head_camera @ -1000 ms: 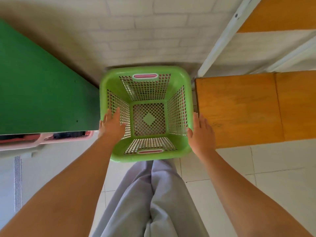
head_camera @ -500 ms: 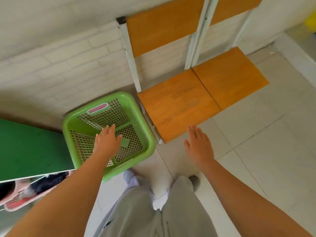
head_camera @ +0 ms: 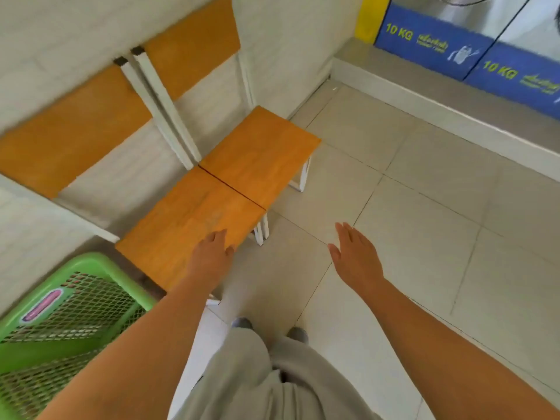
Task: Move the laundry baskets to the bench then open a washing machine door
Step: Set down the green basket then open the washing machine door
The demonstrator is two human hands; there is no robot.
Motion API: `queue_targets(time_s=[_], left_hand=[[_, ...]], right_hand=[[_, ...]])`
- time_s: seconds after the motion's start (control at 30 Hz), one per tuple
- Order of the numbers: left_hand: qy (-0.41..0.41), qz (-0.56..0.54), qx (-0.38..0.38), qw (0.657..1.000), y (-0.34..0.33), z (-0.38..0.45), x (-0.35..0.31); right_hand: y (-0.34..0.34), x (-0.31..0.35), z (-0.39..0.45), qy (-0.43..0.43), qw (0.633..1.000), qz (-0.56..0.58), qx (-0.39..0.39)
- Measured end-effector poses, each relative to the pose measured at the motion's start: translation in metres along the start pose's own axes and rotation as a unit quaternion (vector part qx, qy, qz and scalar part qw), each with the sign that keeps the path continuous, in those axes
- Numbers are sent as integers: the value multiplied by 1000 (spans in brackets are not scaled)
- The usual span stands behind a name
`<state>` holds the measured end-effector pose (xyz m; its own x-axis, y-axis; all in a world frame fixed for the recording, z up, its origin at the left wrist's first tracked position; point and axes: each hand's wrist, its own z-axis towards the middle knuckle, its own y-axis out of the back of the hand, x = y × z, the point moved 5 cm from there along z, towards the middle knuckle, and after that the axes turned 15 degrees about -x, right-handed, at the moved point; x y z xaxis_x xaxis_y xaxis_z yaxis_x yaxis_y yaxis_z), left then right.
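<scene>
Nearest, both forearms reach out over grey trousers; the left hand (head_camera: 212,256) hangs with fingers loosely spread above the near edge of the orange bench (head_camera: 194,219), gripping nothing, and the right hand (head_camera: 356,256) is flat and open over the tiled floor (head_camera: 424,237), also empty. Whether the left hand touches the bench seat or only hovers over it cannot be told

At the lower left sits the green laundry basket (head_camera: 69,307), just beside the bench's near end, cut off by the frame edge and partly covered by the left forearm. It looks empty, so it should be light; the mesh walls will probably flex a little, while the solid rim looks stiffer. The pink handle slot (head_camera: 42,307) in the rim is the natural grip, presumably with a matching one on the hidden side. Smooth plastic may slip in a one-handed hold. What the basket rests on is not visible

Farther off, past a grey step (head_camera: 439,95), stand the washing machines (head_camera: 454,47), showing only blue lower panels marked 10 KG; their doors are almost wholly out of frame, so no handle or latch can be made out
</scene>
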<state>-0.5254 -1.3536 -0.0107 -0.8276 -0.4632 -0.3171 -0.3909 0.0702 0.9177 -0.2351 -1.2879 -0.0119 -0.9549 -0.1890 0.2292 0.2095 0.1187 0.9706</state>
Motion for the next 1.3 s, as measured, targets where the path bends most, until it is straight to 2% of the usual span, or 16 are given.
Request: queue_targets(time_s=[0.27, 0.4, 0.63, 0.8, 0.97, 1.23, 1.3], left_hand=[[-121, 6, 13, 993, -30, 94, -177], [-197, 25, 17, 980, -46, 153, -266], [-262, 17, 53, 964, -55, 265, -413], [-286, 36, 71, 955, -74, 326, -495], [-292, 36, 65, 953, -99, 384, -593], [-294, 7, 41, 955, -118, 458, -784], [-304, 4, 51, 951, -116, 465, -813]], right_hand=[[35, -127, 49, -135, 990, 19, -29], [53, -193, 99, -192, 980, 17, -43], [97, -280, 198, -294, 952, 48, -76], [110, -331, 260, -320, 942, 62, -84], [133, -413, 337, -337, 932, 75, -108], [218, -570, 472, -330, 932, 61, -140], [236, -589, 495, -337, 927, 66, -153]])
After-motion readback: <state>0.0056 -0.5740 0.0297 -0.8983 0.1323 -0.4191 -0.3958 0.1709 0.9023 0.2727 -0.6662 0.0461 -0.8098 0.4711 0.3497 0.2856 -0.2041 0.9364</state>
